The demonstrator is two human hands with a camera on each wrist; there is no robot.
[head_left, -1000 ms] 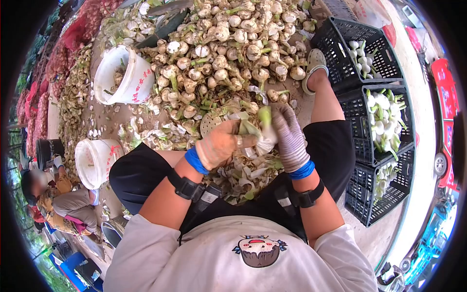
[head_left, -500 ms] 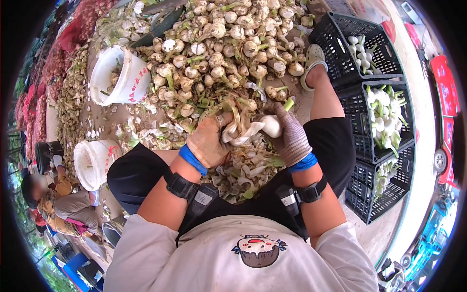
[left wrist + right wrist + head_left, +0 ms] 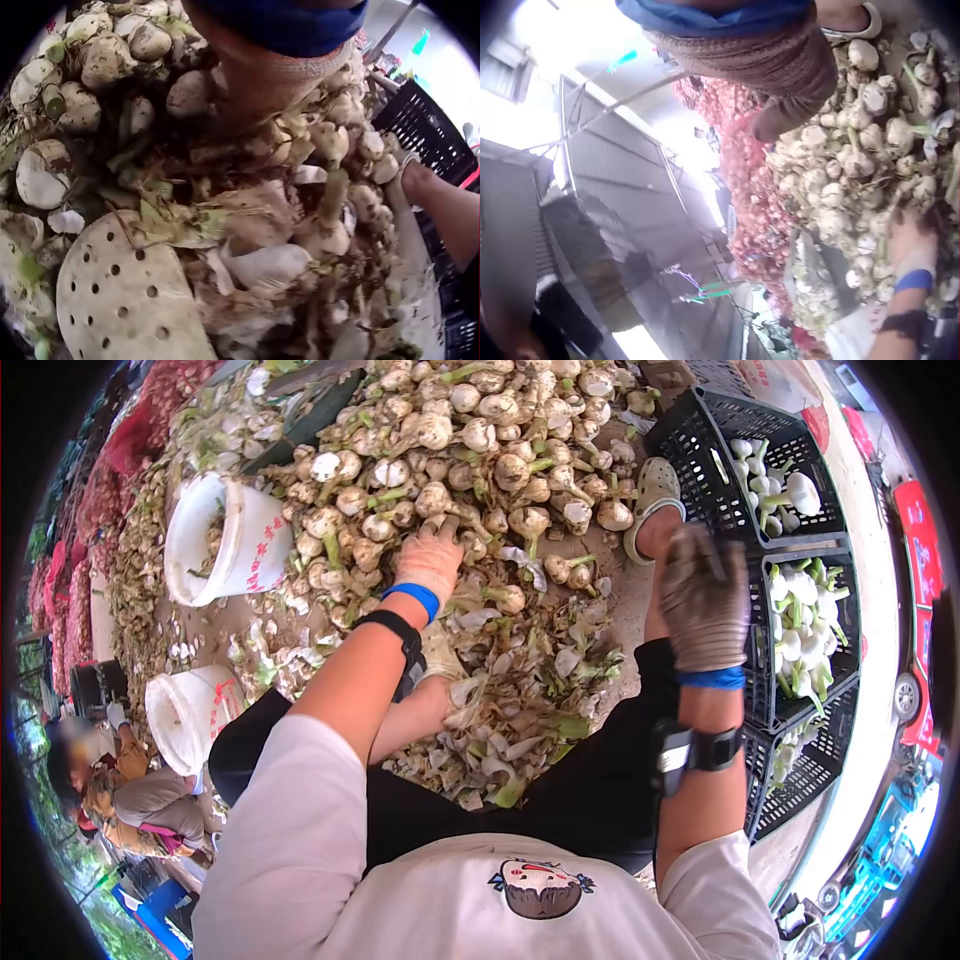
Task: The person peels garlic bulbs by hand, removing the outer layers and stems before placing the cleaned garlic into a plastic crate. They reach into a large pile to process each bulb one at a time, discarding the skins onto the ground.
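Note:
My gloved left hand [image 3: 430,565] reaches onto the heap of dirty garlic bulbs [image 3: 500,460], its fingertips among the bulbs. The left wrist view shows little but its cuff and the back of the glove, with the fingers out of sight. Out to the right, my gloved right hand [image 3: 703,600] is blurred, fingers extended and holding nothing, beside the black crates. Its thumb [image 3: 772,124] sticks out in the right wrist view. One large white peeled garlic bulb [image 3: 803,493] shows over the upper crate [image 3: 690,470], near several smaller peeled ones.
Peeled garlic with green stems fills part of the middle crate [image 3: 853,610]. Stripped husks [image 3: 520,710] lie between my legs, around a perforated clog [image 3: 124,292]. White buckets [image 3: 240,550] stand left, near a seated person [image 3: 150,790]. Red net sacks [image 3: 130,450] line the far left.
My hands have moved apart from the husk and peeled bulb they held. The left went forward to the heap; the right swung toward the crates, where a large white bulb now shows.

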